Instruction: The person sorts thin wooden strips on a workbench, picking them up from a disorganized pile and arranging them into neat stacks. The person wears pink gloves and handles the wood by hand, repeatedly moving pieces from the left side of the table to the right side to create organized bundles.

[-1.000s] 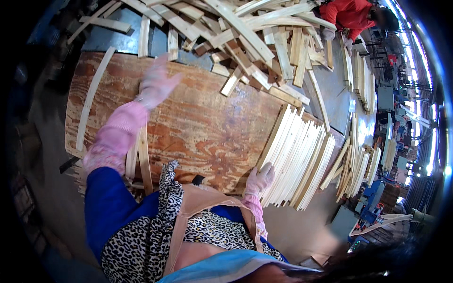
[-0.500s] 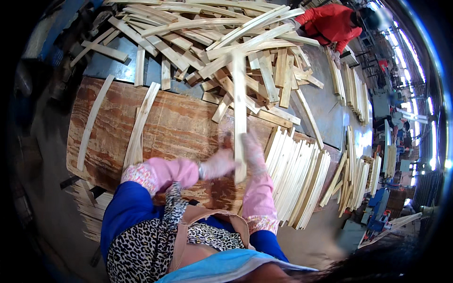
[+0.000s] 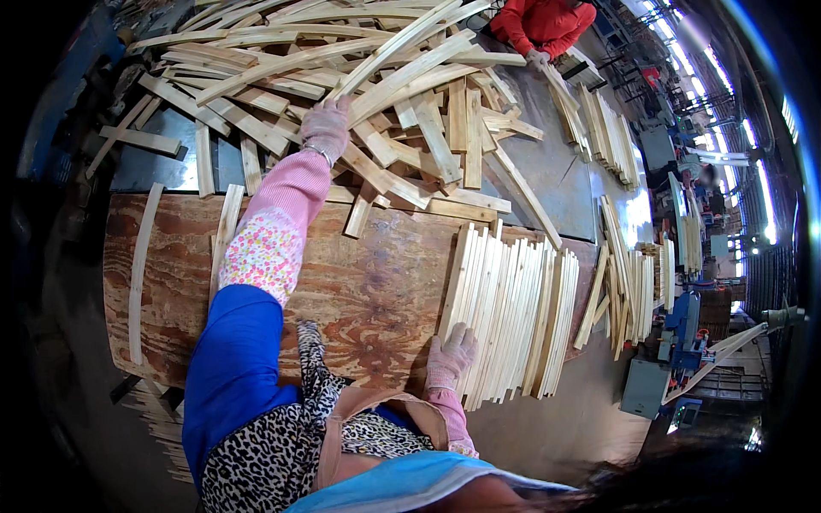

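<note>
Left hand in a pale knitted glove (image 3: 326,126), stretched far forward into the loose heap of pale wooden slats (image 3: 376,77), fingers curled down over a long pale slat (image 3: 402,38) slanting up and away; whether actually gripped, cannot tell. Right gloved hand (image 3: 450,357) near the body, fingers spread flat, fingertips touching the near ends of the neat row of stacked pale slats (image 3: 509,316) on the brown plywood board (image 3: 376,282). Person in a red jacket (image 3: 543,21) across the heap.
</note>
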`<state>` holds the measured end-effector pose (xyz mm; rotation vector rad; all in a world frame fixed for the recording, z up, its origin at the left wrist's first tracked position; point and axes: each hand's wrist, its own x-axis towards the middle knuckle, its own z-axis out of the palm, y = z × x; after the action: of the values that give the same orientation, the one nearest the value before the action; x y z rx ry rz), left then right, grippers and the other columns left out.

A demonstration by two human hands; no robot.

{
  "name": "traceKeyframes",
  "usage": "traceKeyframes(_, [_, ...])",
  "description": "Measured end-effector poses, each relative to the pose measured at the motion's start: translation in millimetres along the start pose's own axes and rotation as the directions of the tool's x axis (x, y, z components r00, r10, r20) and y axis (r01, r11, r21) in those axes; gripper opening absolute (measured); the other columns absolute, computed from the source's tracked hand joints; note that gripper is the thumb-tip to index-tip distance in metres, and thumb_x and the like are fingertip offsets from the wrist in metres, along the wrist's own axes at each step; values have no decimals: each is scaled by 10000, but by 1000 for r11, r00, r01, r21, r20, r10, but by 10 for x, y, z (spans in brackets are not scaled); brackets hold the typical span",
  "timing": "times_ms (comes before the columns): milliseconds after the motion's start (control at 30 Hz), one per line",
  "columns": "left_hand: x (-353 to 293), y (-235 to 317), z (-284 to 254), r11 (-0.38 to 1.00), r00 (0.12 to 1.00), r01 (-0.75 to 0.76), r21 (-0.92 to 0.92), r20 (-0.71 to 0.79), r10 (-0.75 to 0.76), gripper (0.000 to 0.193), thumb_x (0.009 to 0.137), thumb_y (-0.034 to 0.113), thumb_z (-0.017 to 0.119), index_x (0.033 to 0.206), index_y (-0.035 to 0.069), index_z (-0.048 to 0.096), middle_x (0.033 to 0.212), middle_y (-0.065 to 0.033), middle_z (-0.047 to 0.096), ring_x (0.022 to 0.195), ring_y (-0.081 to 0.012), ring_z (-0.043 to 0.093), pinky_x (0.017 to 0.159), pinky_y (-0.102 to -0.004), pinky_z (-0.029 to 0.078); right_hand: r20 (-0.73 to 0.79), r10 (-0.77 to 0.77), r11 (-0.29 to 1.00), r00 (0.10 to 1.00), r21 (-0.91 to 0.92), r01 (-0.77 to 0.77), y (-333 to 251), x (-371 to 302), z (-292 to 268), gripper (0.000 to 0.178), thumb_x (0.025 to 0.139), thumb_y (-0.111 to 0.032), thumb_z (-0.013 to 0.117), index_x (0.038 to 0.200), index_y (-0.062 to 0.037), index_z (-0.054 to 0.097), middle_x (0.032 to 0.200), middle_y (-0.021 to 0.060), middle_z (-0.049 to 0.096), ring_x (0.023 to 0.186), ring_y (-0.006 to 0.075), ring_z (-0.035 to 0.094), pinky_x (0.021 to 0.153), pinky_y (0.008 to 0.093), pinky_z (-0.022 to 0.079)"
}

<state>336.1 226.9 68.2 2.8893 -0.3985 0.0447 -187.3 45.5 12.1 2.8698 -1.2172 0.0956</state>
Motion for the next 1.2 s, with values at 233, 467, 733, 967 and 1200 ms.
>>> traceKeyframes(233, [-1760, -27, 12, 248, 655, 633, -734, 678, 333, 317, 872, 130, 777, 1143, 3, 673, 800, -70, 668, 674, -153, 629, 599, -301, 562, 212, -154, 621, 965, 781, -73, -1094, 660, -308, 673, 975, -315, 687, 1530, -9, 461, 1398, 225, 611, 1277, 336, 583, 1085, 415, 457])
traceKeyframes(467, [-3511, 329, 458, 52, 760, 586, -808, 571, 309, 438, 948, 228, 713, 1310, 3, 613, 1124, -107, 729, 991, -191, 683, 908, -346, 548, 416, -300, 504, 858, 833, -228, -1916, 1118, -190, 488, 958, -308, 725, 1327, -1, 634, 1090, 141, 752, 988, 214, 697, 898, 347, 537])
traceKeyframes(733, [-4111, 484, 340, 279, 832, 511, -813, 550, 79, 376, 978, 216, 639, 1313, 44, 618, 935, -77, 726, 783, -184, 686, 738, -346, 563, 127, 125, 887, 984, 430, -168, -432, -188, -208, 526, 813, -335, 845, 1220, -33, 705, 1196, 181, 710, 1102, 342, 661, 990, 443, 510])
traceKeyframes(967, [-4123, 537, 445, 298, 856, 457, -838, 505, 109, 369, 943, 191, 684, 1274, 36, 629, 955, -110, 711, 818, -202, 676, 762, -348, 559, -197, -2, 986, 980, 162, 35, -78, -408, 91, 703, 850, -273, 801, 1463, -62, 528, 1234, 189, 689, 1201, 384, 605, 1060, 467, 468])
traceKeyframes(1200, [-3827, 717, 641, 590, 586, 120, -798, 537, 607, 570, 948, 372, 670, 1394, 27, 589, 1313, -217, 666, 1223, -360, 638, 1071, -421, 473, 424, -48, 319, 905, 865, -388, -902, 402, -311, 512, 996, -274, 662, 1424, -3, 583, 1235, 186, 716, 1078, 219, 674, 940, 349, 524])
